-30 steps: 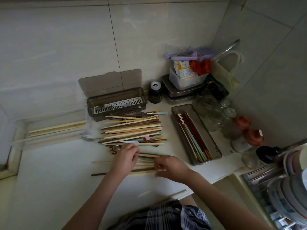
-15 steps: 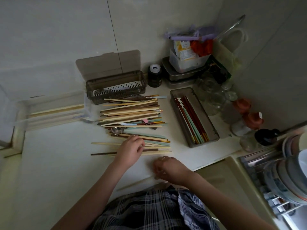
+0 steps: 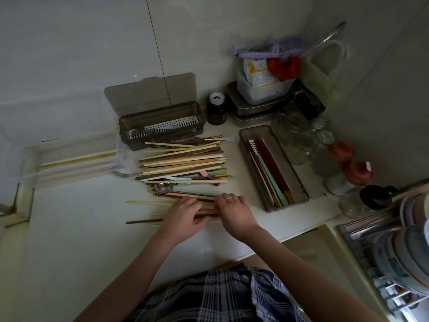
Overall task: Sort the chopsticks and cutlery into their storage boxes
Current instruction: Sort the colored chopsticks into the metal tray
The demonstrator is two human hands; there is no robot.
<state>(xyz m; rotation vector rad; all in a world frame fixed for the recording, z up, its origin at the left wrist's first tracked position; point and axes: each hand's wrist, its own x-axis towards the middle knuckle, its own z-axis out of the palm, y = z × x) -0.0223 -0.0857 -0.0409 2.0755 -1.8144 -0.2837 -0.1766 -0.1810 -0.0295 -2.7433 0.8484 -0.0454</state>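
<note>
- Now both hands are brought together on the near bundle of chopsticks (image 3: 185, 201) at the front of the tabletop (image 3: 76, 247); half a second earlier the right hand (image 3: 234, 211) was held apart at the tabletop's near edge, off the sticks.
- The left hand (image 3: 183, 216) is laid over the middle of the bundle, as it was in the two earlier pictures, its fingers curled down onto the sticks.
- The right hand's grip is seen closed over the bundle's right end, fingers bent across the sticks; a ring is worn on one finger.
- Whether the sticks are lifted or only pressed flat cannot be told.
- The loose light stick seen near the tabletop's front edge half a second ago is no longer visible there; it may have been gathered in.
- The main heap of chopsticks and cutlery (image 3: 183, 162) is left unsorted behind the hands, a metal spoon (image 3: 162, 188) lying at its near edge.
- The open box on the right (image 3: 299, 180) is already loaded with red, green and gold-tipped chopsticks.
- The lidded box with a white slotted insert (image 3: 162, 126) is stood behind the heap, some cutlery inside.
- The gathering is judged a squaring-up of one matched set before transfer; most of the sorting is still to be done.
</note>
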